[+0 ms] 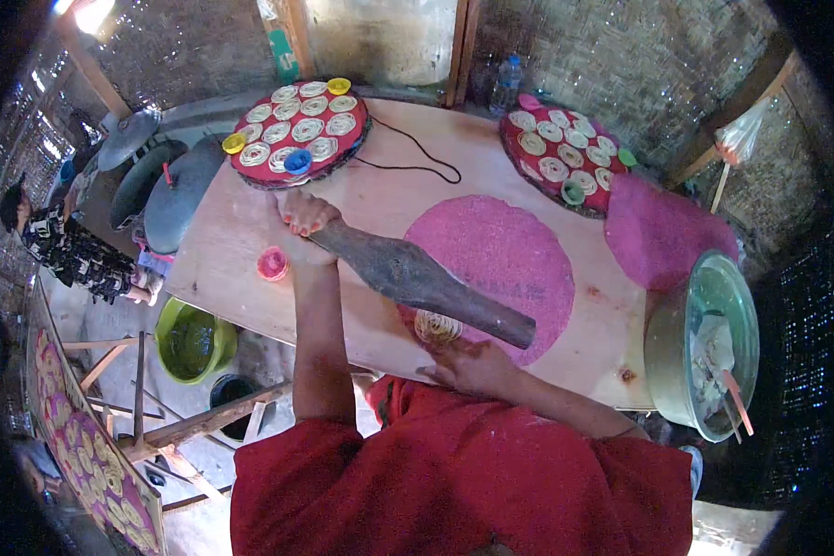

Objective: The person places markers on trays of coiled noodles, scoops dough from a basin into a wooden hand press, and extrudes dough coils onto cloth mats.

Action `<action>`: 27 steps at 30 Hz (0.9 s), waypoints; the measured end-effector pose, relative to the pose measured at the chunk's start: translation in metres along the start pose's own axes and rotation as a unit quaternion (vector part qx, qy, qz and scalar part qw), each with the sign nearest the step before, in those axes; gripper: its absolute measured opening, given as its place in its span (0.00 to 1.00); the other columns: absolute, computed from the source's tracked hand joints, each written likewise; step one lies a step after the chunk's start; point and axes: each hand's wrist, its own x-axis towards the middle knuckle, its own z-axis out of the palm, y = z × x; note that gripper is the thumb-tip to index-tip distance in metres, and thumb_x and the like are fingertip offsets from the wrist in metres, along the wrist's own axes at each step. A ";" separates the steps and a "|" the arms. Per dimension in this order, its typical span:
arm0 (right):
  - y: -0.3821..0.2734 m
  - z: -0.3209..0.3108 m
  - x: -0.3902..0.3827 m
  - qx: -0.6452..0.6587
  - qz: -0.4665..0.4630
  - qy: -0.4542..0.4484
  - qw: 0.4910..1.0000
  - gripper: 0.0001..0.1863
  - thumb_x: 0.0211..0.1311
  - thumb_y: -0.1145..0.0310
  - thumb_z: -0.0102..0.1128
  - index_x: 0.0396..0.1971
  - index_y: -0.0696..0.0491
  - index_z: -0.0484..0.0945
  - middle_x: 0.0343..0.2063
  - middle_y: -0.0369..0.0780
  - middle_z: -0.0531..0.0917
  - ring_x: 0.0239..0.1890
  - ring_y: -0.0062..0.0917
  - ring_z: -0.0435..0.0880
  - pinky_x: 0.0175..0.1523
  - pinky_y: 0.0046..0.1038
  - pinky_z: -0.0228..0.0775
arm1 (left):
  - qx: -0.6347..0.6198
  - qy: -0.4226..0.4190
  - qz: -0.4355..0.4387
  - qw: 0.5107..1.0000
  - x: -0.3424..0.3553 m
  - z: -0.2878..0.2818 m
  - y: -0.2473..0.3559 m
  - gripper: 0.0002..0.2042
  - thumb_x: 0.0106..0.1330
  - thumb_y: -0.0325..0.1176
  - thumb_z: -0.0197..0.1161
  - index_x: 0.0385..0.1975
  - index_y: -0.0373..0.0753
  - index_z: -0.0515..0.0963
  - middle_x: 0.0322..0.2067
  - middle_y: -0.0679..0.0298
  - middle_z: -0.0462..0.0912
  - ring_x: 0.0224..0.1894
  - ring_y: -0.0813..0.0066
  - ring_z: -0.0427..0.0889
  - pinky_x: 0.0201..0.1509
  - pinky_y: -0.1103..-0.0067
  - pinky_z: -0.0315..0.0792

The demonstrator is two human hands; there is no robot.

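My left hand [309, 218] is closed around the upper-left end of a long, dark wooden tool [394, 269], which slants down-right over a round pink mat [486, 236]. Beneath the tool's lower part, a pale coil of thin strands [435, 324] lies at the mat's lower-left edge. My right hand [463, 361] touches that coil from below, fingers apart and partly hidden. A small red cup [272, 263] sits left of my left forearm.
Two red trays [298, 125] [547, 139] bear several coils and small cups. A pink cloth [667, 232] and large green tub [663, 343] are at right. Left are pans [181, 199], a yellow-green basin [171, 343], a board of coils [51, 361] and another person [74, 250].
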 end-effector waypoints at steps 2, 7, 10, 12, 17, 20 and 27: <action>0.016 0.005 -0.009 -0.031 0.050 -0.058 0.997 0.27 0.65 0.49 0.43 0.59 0.48 0.63 0.50 0.50 0.74 0.49 0.43 0.77 0.57 0.37 0.65 | 0.063 -0.010 -0.022 0.998 0.008 0.031 -0.012 0.23 0.67 0.54 0.41 0.12 0.49 0.63 0.06 0.76 0.60 0.06 0.85 0.58 0.14 0.84 0.59; 0.053 -0.039 -0.033 0.346 0.068 0.033 0.935 0.31 0.64 0.44 0.43 0.55 0.56 0.69 0.43 0.45 0.78 0.46 0.37 0.77 0.52 0.33 0.68 | 0.104 -0.050 -0.076 0.990 0.019 0.062 -0.021 0.22 0.67 0.52 0.39 0.12 0.48 0.61 0.05 0.73 0.61 0.06 0.83 0.60 0.15 0.82 0.61; 0.076 -0.078 -0.051 0.611 0.091 -0.008 0.787 0.38 0.60 0.40 0.46 0.56 0.59 0.67 0.50 0.42 0.74 0.57 0.26 0.68 0.59 0.32 0.59 | 0.201 -0.067 -0.117 0.970 0.029 0.090 -0.049 0.24 0.67 0.54 0.39 0.11 0.50 0.58 0.05 0.75 0.57 0.07 0.84 0.58 0.15 0.83 0.55; 0.038 -0.101 -0.055 0.531 0.048 0.060 0.844 0.35 0.62 0.42 0.45 0.56 0.58 0.67 0.48 0.42 0.76 0.53 0.26 0.71 0.57 0.31 0.61 | 0.242 -0.048 -0.103 0.964 0.036 0.105 -0.072 0.24 0.67 0.55 0.39 0.11 0.49 0.58 0.04 0.76 0.55 0.07 0.84 0.56 0.15 0.83 0.55; 0.019 -0.113 -0.063 0.348 0.105 0.230 0.903 0.28 0.61 0.52 0.55 0.52 0.59 0.70 0.45 0.42 0.77 0.47 0.25 0.74 0.54 0.28 0.65 | 0.290 0.054 -0.075 0.953 0.048 0.119 -0.120 0.27 0.64 0.64 0.37 0.13 0.48 0.59 0.08 0.74 0.58 0.11 0.81 0.58 0.19 0.82 0.55; 0.028 -0.123 -0.077 0.397 0.108 0.254 0.875 0.23 0.60 0.56 0.57 0.49 0.59 0.72 0.38 0.42 0.80 0.43 0.23 0.76 0.51 0.27 0.67 | 0.360 -0.023 -0.123 0.925 0.026 0.098 -0.121 0.27 0.63 0.61 0.43 0.36 0.38 0.70 0.33 0.59 0.74 0.38 0.71 0.73 0.42 0.76 0.68; 0.032 -0.142 -0.066 0.323 0.071 0.063 0.942 0.20 0.62 0.57 0.55 0.41 0.60 0.76 0.30 0.38 0.81 0.37 0.19 0.77 0.44 0.27 0.69 | 0.878 -0.223 -0.353 0.234 -0.123 0.034 -0.098 0.26 0.58 0.37 0.63 0.55 0.38 0.65 0.53 0.56 0.70 0.59 0.59 0.64 0.65 0.67 0.54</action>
